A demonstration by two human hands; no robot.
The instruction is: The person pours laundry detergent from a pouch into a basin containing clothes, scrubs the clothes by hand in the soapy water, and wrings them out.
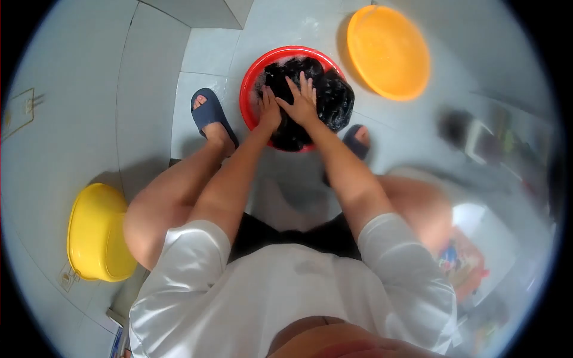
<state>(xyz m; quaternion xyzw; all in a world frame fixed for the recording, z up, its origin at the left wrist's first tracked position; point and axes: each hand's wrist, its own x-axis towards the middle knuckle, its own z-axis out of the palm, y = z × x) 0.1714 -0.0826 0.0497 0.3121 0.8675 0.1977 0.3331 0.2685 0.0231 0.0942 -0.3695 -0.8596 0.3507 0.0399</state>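
Note:
A red basin [245, 92] stands on the tiled floor between my feet, with sudsy water along its inner left side. Wet black cloth [335, 98] fills most of it, and a bulge of the cloth hangs over the right rim. My left hand [270, 110] lies at the left part of the cloth, fingers stretched forward. Beside it, my right hand [302, 104] rests on the middle of the cloth with its fingers spread. Neither hand grips anything that I can see. The basin's floor is hidden under the cloth.
An orange-yellow basin [391, 53] is at the upper right, near the red one. A yellow plastic tub [98, 235] is by the left wall. Dark slippers [215, 116] are on my feet. Blurred items and a white container [486, 238] lie to the right.

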